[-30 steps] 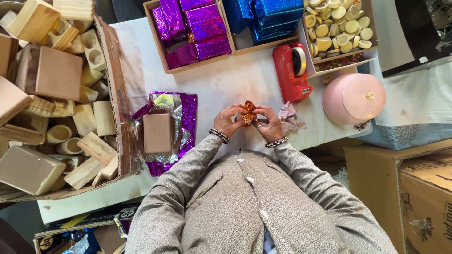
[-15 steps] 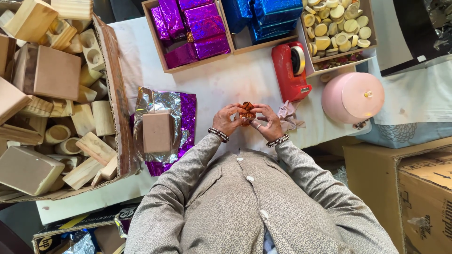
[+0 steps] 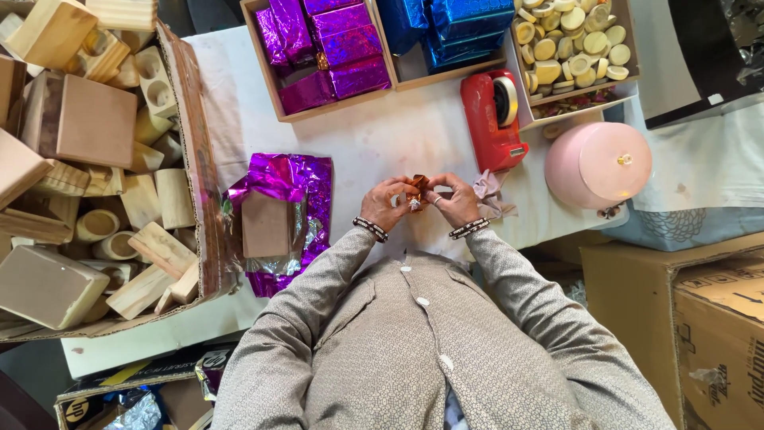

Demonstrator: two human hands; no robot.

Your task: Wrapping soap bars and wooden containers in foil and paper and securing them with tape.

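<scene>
At the near edge of the white table (image 3: 382, 135), we saw both hands meeting above the cloth, wrists bent inward. The left hand (image 3: 387, 204) and right hand (image 3: 455, 199) each pinched a small copper foil-wrapped piece (image 3: 418, 189) between their fingertips. Its long axis ran roughly away from the person. A purple foil sheet (image 3: 290, 179) lay to the left.

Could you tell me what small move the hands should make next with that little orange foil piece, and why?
Probably press the loose foil ends flat. Both hands, left hand and right hand, pinch the small orange foil piece between them above the white table, and its foil looks crinkled and not yet smoothed.
</scene>
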